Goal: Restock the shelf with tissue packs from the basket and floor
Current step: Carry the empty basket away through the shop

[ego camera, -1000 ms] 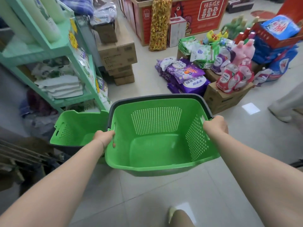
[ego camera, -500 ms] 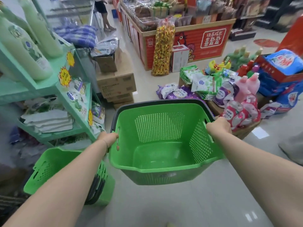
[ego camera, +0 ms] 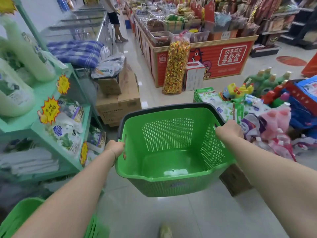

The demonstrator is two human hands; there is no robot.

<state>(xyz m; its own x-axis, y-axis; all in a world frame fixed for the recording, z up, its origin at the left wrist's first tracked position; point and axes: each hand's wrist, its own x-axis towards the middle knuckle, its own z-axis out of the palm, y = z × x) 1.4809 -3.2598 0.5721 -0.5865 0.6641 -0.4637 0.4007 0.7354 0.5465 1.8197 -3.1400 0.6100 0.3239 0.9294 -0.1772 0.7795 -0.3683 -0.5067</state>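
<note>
We see a shop aisle: glossy pale tile floor (ego camera: 154,212) with light glare, red display island (ego camera: 212,71) ahead, glass counter (ego camera: 77,26) far left, stacked cardboard boxes (ego camera: 120,103), dark shelving (ego camera: 291,31) far right.

- Your basket (ego camera: 167,133) is bright green, its rim dark grey
- The shelf (ego camera: 22,125) beside you is mint green, its star tags (ego camera: 50,109) yellow
- The cloth (ego camera: 77,52) is blue-and-white checked

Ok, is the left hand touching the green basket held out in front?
Touching. The head view shows the left hand gripping the left rim of the green basket, curled over its edge and showing through the handle slot.
</note>
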